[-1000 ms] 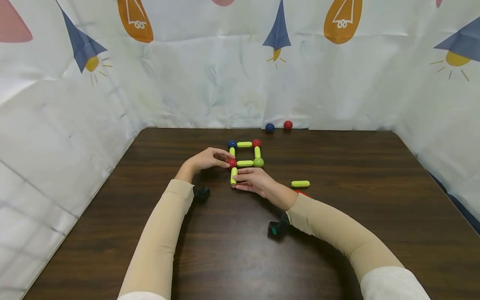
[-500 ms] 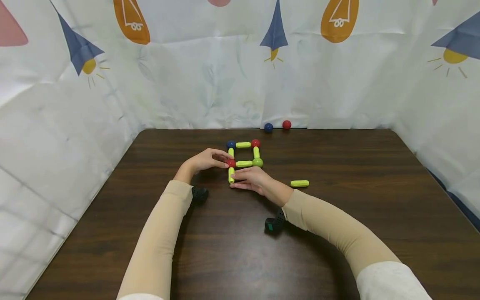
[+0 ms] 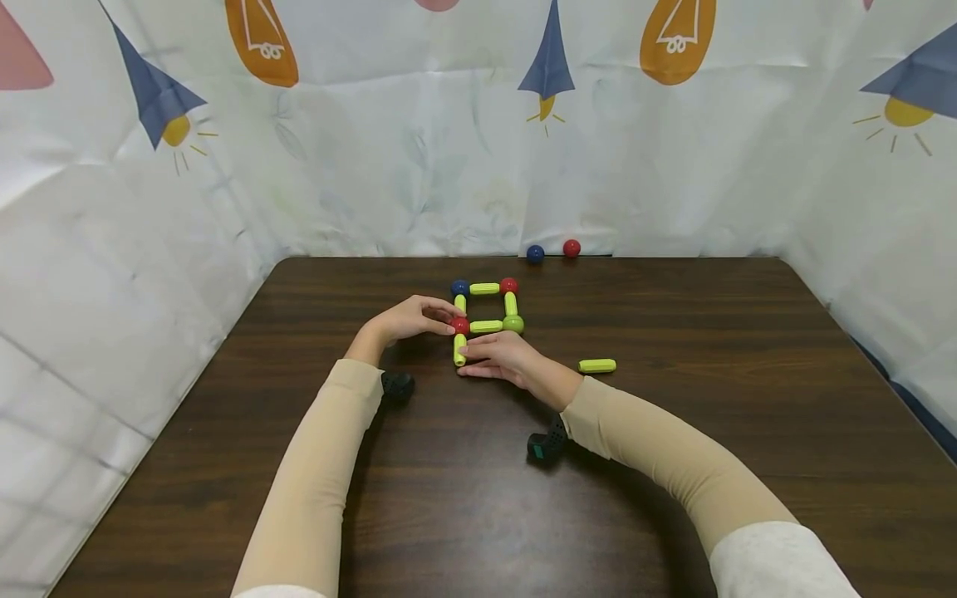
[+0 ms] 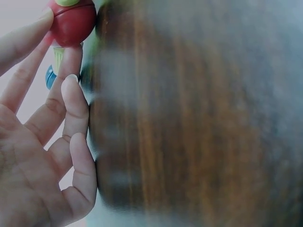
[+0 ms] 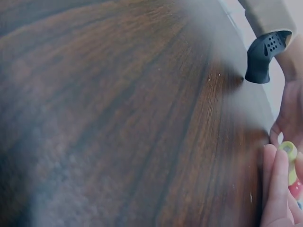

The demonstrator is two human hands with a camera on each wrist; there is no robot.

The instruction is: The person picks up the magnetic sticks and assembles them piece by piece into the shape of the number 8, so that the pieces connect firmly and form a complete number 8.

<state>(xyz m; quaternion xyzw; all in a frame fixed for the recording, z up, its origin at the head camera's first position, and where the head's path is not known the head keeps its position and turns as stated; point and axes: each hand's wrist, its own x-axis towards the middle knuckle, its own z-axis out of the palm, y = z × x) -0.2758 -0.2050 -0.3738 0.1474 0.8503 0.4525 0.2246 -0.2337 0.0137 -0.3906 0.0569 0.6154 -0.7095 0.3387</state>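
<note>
Magnetic balls and yellow-green rods form a square on the table in the head view. Its corners are a blue ball (image 3: 460, 288), a far red ball (image 3: 509, 286), a green ball (image 3: 512, 325) and a near-left red ball (image 3: 460, 325). My left hand (image 3: 407, 320) pinches that near-left ball between thumb and fingers; the left wrist view shows the red ball (image 4: 73, 26) up close. With my right hand (image 3: 508, 355) I pinch a yellow-green rod (image 3: 459, 350), its far end right at the same ball and its near end pointing toward me.
A loose yellow-green rod (image 3: 596, 365) lies right of my right hand. At the table's back edge sit another blue ball (image 3: 535, 254) and another red ball (image 3: 571, 248). A patterned white curtain (image 3: 419, 166) stands behind and at both sides.
My right hand has brought the rod slightly up and left, closing the small gap to the red ball. A bit of red by the right wrist is now out of sight. The left hand stays put.
</note>
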